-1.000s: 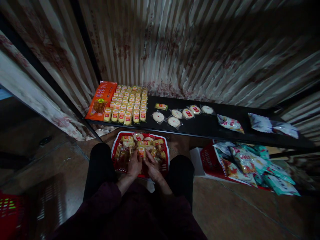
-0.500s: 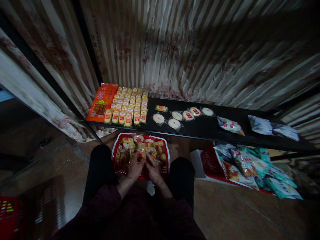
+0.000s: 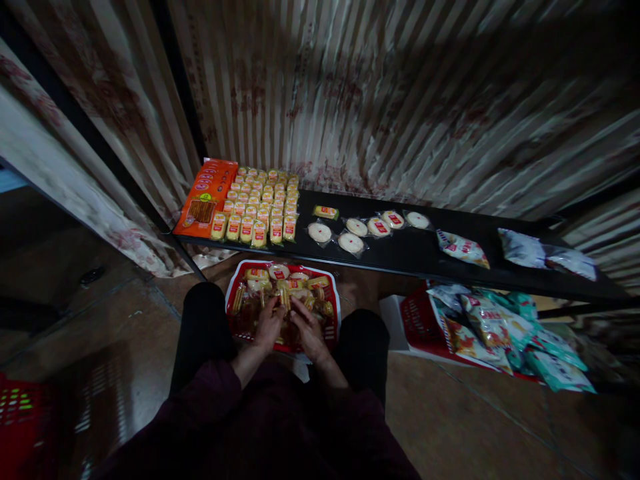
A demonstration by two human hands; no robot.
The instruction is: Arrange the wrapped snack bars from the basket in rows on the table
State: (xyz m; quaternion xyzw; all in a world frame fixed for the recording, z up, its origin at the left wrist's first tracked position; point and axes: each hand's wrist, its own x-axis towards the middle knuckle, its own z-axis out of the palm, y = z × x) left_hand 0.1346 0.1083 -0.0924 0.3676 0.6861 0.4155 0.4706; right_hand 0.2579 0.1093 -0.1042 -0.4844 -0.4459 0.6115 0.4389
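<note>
My left hand and my right hand are close together over a red basket with a white rim, between my knees. Between the fingertips of both hands is a small wrapped snack cake, its yellow ridged side showing. Both hands are closed on it. More wrapped cakes, oblong yellow ones and a round pale one, fill the basket around my fingers. Rows of wrapped yellow cakes stand on the black shelf ahead, beside a flat orange packet at its left end.
Round wrapped biscuits and one oblong cake lie mid-shelf. Snack bags rest farther right. Below, a second red basket holds several bags. Another red basket is at lower left. A pleated curtain hangs behind.
The snack cake between my hands has turned: its printed label faced up before, and now its ridged side shows. My view has shifted slightly.
</note>
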